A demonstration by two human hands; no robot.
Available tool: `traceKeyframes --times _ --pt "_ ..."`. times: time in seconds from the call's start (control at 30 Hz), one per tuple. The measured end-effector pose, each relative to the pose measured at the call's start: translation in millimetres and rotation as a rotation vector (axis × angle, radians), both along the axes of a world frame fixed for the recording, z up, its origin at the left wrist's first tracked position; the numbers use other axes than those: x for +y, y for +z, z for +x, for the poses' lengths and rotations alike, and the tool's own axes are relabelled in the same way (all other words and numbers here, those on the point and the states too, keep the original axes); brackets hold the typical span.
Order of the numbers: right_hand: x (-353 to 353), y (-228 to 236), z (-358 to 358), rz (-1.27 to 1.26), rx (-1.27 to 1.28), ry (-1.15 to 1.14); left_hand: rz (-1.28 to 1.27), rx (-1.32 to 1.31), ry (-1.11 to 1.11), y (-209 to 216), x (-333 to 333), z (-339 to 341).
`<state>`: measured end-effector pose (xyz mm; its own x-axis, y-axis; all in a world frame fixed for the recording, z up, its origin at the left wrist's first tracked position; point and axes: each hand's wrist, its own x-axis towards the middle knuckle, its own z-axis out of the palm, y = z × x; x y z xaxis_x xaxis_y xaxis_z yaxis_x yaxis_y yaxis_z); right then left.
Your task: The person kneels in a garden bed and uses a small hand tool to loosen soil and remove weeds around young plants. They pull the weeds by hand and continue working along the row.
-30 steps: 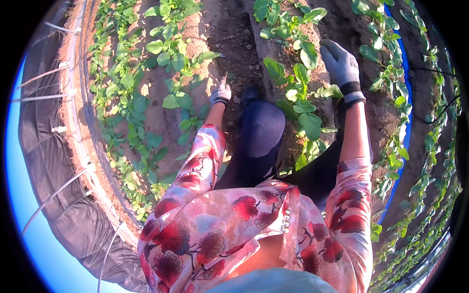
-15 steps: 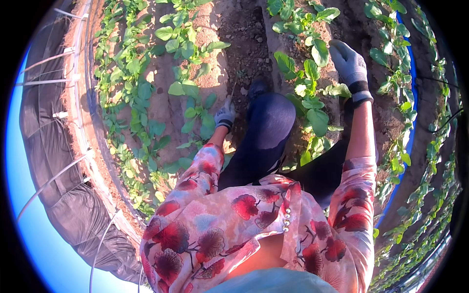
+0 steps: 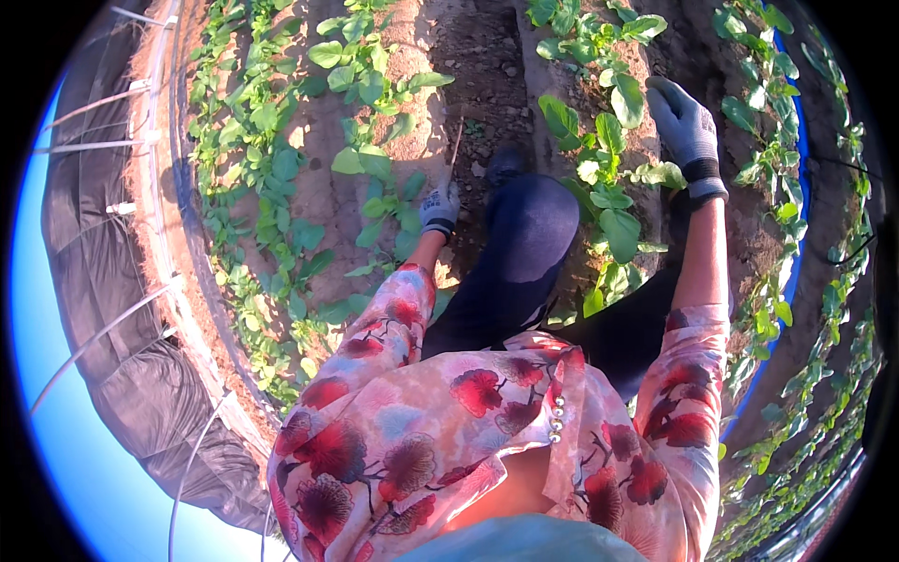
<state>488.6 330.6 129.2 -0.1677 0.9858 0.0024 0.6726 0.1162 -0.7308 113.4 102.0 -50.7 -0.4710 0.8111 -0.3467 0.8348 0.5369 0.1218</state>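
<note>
Both my hands wear grey knitted gloves with dark cuffs. My left hand is low at the edge of the left planted ridge, by my bent knee, and is closed on a thin stick that points away from me. My right hand is farther forward, right of a leafy green plant on the middle ridge. Its fingers are bent and held together near a broad leaf, not clearly touching it. Whatever they may hold is hidden from view.
Leafy rows grow on the left, and another row on the right. A bare soil furrow runs between ridges, with my dark-trousered knee in it. Dark sheeting and pale hoops line the far left.
The view has shifted slightly, so plants and hands sit a little farther right. The stick in my left hand shows more clearly and stands more upright. My right hand keeps its place beside the plant.
</note>
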Motion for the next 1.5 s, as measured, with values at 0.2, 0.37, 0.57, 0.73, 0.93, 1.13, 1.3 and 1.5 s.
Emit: traceKeyframes --times 0.2,0.37,0.57,0.73,0.93,1.13,1.3,1.5 --pt "1 -4 3 -0.016 -0.003 -0.023 -0.055 -0.167 0.074 -2 -3 15" --pt "-3 -15 0 0.005 -0.069 0.039 0.089 -0.707 0.505 7 83 30" --pt "-6 -5 -21 -0.032 -0.144 0.126 0.292 -1.267 0.854 71 179 15" --pt "-15 -7 -35 -0.001 -0.120 0.196 0.286 -1.288 0.746 121 232 28" --pt "-22 -1 -52 -0.112 0.211 0.205 0.327 -1.360 0.291 197 249 98" --pt "-12 9 -45 -0.698 1.190 -0.003 0.346 -1.439 -0.018 229 240 171" --pt "-13 -1 -36 -0.542 1.303 0.001 0.420 -1.458 -0.130 201 221 219" --pt "-6 -14 -27 -0.837 1.558 -0.164 0.439 -0.874 -0.566 209 211 205"
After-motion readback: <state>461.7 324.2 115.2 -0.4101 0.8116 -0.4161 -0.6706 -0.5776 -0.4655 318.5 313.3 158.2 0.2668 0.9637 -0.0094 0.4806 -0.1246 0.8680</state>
